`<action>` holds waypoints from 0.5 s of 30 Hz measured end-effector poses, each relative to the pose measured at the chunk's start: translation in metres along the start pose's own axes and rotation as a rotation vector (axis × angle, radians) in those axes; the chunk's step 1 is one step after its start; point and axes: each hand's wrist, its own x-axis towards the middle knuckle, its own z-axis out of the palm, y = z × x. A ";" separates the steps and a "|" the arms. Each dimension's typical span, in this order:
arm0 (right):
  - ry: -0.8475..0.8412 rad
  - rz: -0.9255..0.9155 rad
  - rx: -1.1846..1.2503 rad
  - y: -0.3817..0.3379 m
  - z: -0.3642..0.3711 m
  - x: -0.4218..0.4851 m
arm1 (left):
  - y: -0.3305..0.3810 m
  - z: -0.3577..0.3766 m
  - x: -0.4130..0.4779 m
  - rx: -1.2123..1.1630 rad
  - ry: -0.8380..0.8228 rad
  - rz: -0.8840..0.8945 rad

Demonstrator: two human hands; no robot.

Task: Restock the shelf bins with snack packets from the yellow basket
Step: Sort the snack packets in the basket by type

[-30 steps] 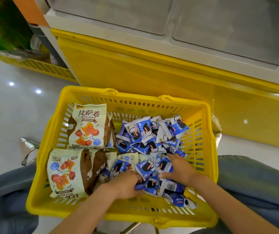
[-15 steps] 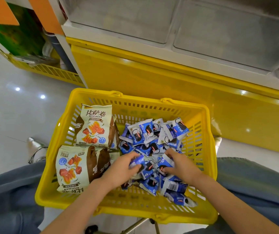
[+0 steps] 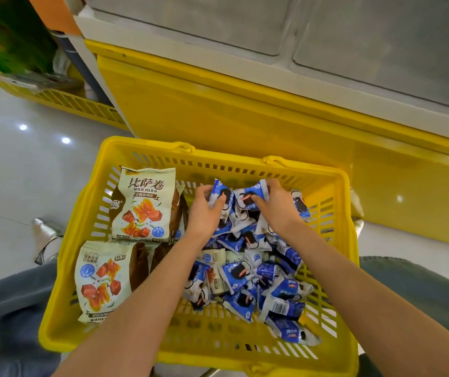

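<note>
- Left hand [image 3: 204, 213]: grip pinching a small blue packet [image 3: 219, 192] at the far end of the pile.
- Right hand [image 3: 277, 204]: grip pinching a second blue packet [image 3: 250, 195], just beside the first.
- Blue snack packets [image 3: 256, 278]: heaped in the right half of the yellow basket [image 3: 141, 146].
- Two cream bags [image 3: 143, 205]: lying flat in the basket's left half.
- Shelf bins [image 3: 353, 39]: grey, above the yellow cabinet front [image 3: 217, 110] beyond the basket.

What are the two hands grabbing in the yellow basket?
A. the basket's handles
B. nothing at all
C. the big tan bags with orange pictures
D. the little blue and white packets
D: both the left hand and the right hand are closed on little blue and white packets at the far side of the yellow basket, while the big tan bags lie untouched.
</note>
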 end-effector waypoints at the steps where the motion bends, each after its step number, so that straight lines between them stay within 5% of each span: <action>1: 0.007 -0.023 -0.051 0.002 0.002 -0.003 | -0.002 -0.001 0.001 0.044 -0.017 -0.005; 5: 0.231 -0.278 -0.220 0.013 0.017 -0.047 | -0.018 -0.012 -0.018 0.380 0.054 0.327; 8: -0.041 -0.314 -0.080 0.035 0.033 -0.075 | -0.039 -0.017 -0.039 0.494 -0.120 0.498; 11: -0.407 -0.213 -0.100 0.056 0.052 -0.075 | -0.060 -0.019 -0.041 0.646 -0.416 0.308; 15: -0.481 -0.099 -0.091 0.059 0.070 -0.055 | -0.069 -0.016 -0.029 0.785 -0.527 0.117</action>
